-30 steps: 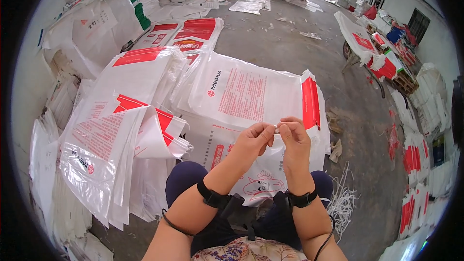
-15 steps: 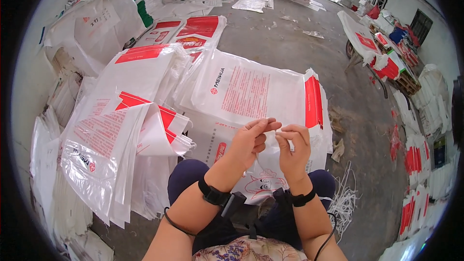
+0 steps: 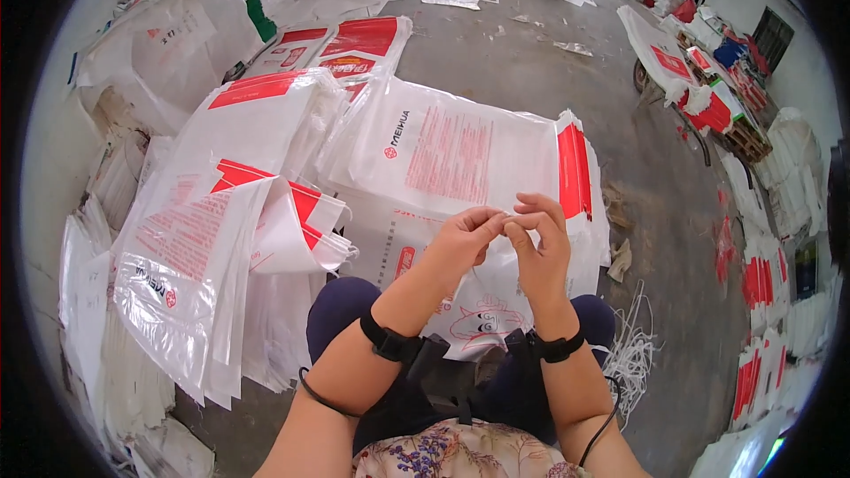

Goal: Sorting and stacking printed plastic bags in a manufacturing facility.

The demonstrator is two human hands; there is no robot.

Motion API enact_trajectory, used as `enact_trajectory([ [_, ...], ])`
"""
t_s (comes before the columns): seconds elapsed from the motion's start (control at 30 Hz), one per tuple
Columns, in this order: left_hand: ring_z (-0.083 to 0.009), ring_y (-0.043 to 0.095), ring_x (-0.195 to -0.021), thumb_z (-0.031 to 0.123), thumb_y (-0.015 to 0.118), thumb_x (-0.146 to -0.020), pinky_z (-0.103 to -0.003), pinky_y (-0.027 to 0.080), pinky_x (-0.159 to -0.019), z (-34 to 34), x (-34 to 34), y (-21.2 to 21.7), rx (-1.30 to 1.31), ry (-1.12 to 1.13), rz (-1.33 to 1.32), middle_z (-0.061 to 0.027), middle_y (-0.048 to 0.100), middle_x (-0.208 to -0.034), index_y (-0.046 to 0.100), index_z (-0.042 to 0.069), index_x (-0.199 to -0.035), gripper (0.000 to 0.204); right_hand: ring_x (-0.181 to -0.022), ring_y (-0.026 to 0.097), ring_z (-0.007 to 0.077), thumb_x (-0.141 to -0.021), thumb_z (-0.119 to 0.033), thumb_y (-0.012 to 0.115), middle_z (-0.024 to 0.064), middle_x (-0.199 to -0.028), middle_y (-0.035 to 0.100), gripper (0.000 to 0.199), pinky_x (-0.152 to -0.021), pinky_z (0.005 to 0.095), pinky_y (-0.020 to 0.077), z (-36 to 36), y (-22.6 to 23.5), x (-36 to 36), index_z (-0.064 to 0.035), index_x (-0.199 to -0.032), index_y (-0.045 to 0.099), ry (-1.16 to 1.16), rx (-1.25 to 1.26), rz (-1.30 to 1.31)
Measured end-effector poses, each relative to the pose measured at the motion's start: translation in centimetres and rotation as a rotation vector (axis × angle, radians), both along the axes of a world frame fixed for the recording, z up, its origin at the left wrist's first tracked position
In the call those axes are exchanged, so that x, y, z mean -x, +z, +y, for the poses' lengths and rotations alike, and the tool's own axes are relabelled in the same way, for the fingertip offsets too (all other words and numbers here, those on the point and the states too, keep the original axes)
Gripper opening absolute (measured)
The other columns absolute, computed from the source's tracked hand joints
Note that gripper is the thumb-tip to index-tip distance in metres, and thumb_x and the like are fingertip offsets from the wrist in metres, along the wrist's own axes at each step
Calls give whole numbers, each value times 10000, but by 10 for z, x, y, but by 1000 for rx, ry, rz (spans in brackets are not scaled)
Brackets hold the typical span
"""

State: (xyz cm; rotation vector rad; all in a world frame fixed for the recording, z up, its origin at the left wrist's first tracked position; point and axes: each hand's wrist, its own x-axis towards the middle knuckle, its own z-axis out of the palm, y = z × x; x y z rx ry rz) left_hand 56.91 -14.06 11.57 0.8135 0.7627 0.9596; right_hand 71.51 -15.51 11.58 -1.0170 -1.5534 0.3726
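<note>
I sit on the floor with both hands raised over my lap. My left hand [image 3: 460, 243] and my right hand [image 3: 538, 243] meet fingertip to fingertip, pinching something thin and pale that is too small to make out. Each wrist wears a black band. A white plastic bag with a red cartoon print [image 3: 482, 326] lies across my knees under the hands. Just beyond it lies a stack of large white woven bags with red print and a red end stripe [image 3: 460, 150].
A slumping pile of white-and-red bags [image 3: 195, 239] fills the left side. Loose white strips [image 3: 633, 358] lie on the concrete floor [image 3: 655, 212] by my right knee. More bag stacks [image 3: 761, 274] line the right wall, and a loaded cart [image 3: 682, 62] stands at the far right.
Both hands have dropped a little toward my lap and drawn closer, fingertips now touching. The bags have not moved.
</note>
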Motion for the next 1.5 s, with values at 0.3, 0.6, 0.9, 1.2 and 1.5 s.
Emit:
enact_trajectory([
  [0.3,-9,335,-490,257,572,-989,-189,254,-449,5,-1,-8,11,-48,-18,84,420,-643,600,77,-960,184,-757,603,112,-900,-80,667,57,-888,664,89,-694,245,481,10,-11,1,5,-896,639,136,327,343],
  [0.6,-22,382,-533,260,566,-996,-191,314,-479,5,-9,-17,-273,75,302,64,480,-699,600,51,-991,213,-780,586,88,-917,-128,664,19,-843,655,123,-693,221,440,6,0,2,-9,-947,667,157,513,529],
  [0.9,-12,305,-509,222,560,-998,-196,253,-457,5,-6,-10,-150,72,42,75,417,-661,569,69,-968,156,-832,610,108,-904,-228,697,21,-906,665,316,-729,240,449,-1,-5,-10,13,-1103,649,288,694,563],
  [1.2,-14,308,-514,226,558,-995,-201,259,-462,2,-7,-8,-124,100,117,80,384,-649,562,93,-943,143,-758,580,95,-898,-248,705,19,-856,638,273,-693,228,440,2,-11,-14,-9,-1014,639,343,739,571],
  [1.5,-29,410,-601,229,554,-995,-209,339,-526,5,-12,-25,-436,218,478,47,507,-722,599,74,-957,165,-731,594,88,-908,-159,672,22,-818,626,182,-646,217,459,-1,-16,-7,1,-978,620,181,522,430],
])
